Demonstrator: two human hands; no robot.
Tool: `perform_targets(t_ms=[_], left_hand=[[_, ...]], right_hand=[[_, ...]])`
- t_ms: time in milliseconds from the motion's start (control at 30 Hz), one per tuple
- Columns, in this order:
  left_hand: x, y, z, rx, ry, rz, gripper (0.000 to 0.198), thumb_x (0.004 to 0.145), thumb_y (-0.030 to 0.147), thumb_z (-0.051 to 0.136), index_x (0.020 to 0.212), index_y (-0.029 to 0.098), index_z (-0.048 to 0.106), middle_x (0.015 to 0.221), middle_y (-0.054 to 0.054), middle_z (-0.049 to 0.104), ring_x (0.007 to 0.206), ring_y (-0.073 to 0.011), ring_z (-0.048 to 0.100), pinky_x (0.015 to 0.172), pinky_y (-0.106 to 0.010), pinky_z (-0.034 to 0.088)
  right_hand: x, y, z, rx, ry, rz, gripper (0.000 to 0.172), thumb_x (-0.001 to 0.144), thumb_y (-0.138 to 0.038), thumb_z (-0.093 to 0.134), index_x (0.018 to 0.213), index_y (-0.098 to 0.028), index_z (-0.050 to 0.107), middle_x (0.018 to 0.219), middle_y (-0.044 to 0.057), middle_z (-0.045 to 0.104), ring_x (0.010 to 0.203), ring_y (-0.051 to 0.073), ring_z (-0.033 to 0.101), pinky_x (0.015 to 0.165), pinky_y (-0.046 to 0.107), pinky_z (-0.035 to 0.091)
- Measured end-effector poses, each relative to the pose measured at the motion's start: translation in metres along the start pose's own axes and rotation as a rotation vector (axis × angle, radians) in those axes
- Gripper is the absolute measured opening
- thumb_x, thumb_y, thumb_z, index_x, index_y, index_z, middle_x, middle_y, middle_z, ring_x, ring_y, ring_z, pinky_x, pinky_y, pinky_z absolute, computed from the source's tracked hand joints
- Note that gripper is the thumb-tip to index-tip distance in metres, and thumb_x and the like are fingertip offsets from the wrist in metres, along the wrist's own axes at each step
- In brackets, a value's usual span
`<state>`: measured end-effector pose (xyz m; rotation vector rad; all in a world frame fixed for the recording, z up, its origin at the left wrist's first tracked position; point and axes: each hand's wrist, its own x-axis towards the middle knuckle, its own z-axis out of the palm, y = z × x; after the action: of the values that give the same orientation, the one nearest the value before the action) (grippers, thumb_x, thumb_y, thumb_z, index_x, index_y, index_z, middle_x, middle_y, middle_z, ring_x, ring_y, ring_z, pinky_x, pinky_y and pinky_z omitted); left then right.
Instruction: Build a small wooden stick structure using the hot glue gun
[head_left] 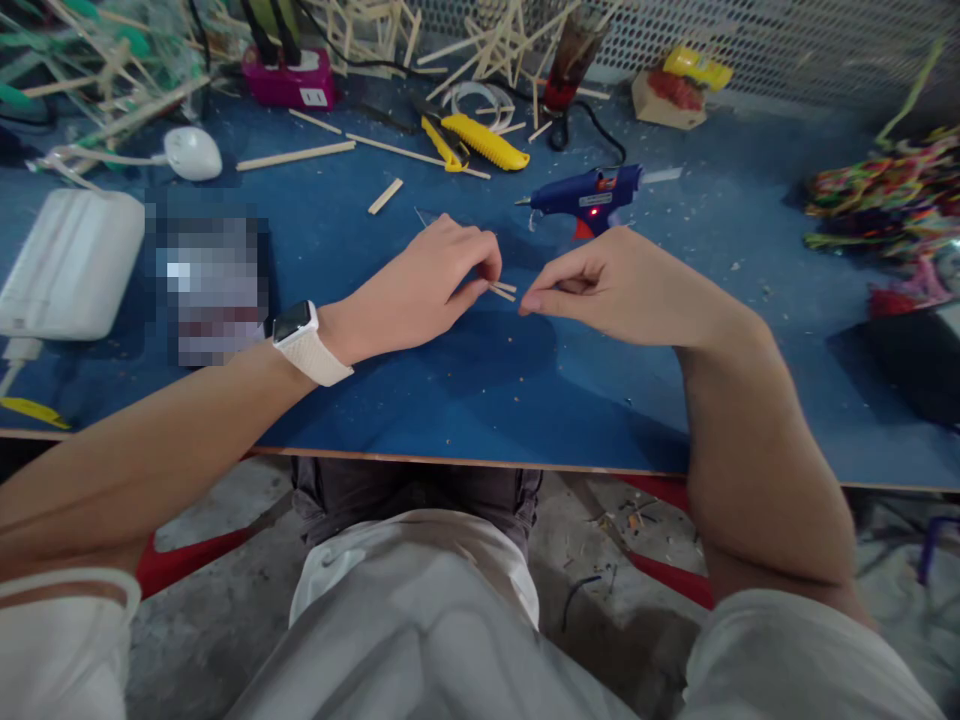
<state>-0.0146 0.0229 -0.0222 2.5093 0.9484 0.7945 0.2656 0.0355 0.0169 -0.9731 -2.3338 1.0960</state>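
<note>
Over the middle of the blue table, my left hand (446, 270) pinches two thin wooden sticks (504, 290) between thumb and forefinger, their ends poking out to the right. My right hand (600, 285) is closed in a pinch close to those ends. Whatever its fingertips hold, if anything, is too small or hidden to make out. Just behind the right hand lies a blue hot glue gun (581, 195) with a red light lit and its nozzle pointing left. A short wooden piece (385, 196) lies beyond the left hand.
Yellow-handled pliers (444, 138) and a yellow cutter (486, 140) lie at the back, near a drinking glass (571, 65) and a purple power strip (289, 80). A white power bank (75, 262) sits left. Colourful threads (885, 190) are heaped right. Wooden stick frames (360, 30) stand behind.
</note>
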Motion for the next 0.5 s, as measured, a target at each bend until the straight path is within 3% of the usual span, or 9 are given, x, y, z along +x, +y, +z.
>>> perform_targets(t_ms=[200,300,367,433,500], left_hand=[[-0.002,-0.006,0.001,-0.013,0.100,-0.049,0.017,0.112,0.036,0.063,0.118,0.026,0.075,0.111,-0.010,0.080,0.112,-0.0338,0.075,0.111,-0.057,0.060],[-0.002,-0.015,0.004,0.011,0.121,-0.052,0.018,0.113,0.039,0.063,0.123,0.027,0.072,0.112,-0.009,0.081,0.108,-0.0321,0.074,0.106,-0.054,0.060],[0.000,-0.020,0.005,0.031,0.118,-0.037,0.018,0.113,0.041,0.064,0.124,0.029,0.071,0.111,-0.007,0.081,0.103,-0.0309,0.072,0.104,-0.055,0.060],[0.002,-0.023,0.006,0.058,0.110,-0.031,0.015,0.111,0.039,0.067,0.122,0.030,0.069,0.110,-0.006,0.081,0.099,-0.0303,0.070,0.102,-0.056,0.059],[0.004,-0.020,0.004,0.075,0.098,-0.050,0.012,0.108,0.030,0.068,0.120,0.028,0.069,0.111,-0.007,0.082,0.100,-0.0307,0.070,0.100,-0.055,0.059]], right_hand=[[0.002,-0.013,-0.003,0.157,-0.008,-0.010,0.045,0.104,-0.057,0.082,0.075,-0.024,0.071,0.059,-0.005,0.048,0.053,0.011,0.033,0.050,0.032,0.025],[0.006,-0.020,-0.001,0.430,0.123,-0.121,0.055,0.106,-0.048,0.077,0.063,-0.025,0.052,0.061,-0.004,0.038,0.052,0.012,0.030,0.046,0.034,0.020],[0.006,-0.027,0.000,0.538,0.262,-0.172,0.056,0.099,-0.040,0.081,0.058,-0.025,0.047,0.062,-0.003,0.032,0.049,0.011,0.025,0.044,0.036,0.016],[-0.002,-0.035,-0.002,0.520,0.361,-0.200,0.055,0.092,-0.036,0.085,0.054,-0.025,0.047,0.059,-0.002,0.035,0.047,0.013,0.026,0.043,0.038,0.016],[-0.024,-0.044,-0.003,0.402,0.368,-0.196,0.048,0.094,-0.034,0.083,0.055,-0.025,0.057,0.057,0.003,0.047,0.050,0.017,0.042,0.046,0.041,0.028]])
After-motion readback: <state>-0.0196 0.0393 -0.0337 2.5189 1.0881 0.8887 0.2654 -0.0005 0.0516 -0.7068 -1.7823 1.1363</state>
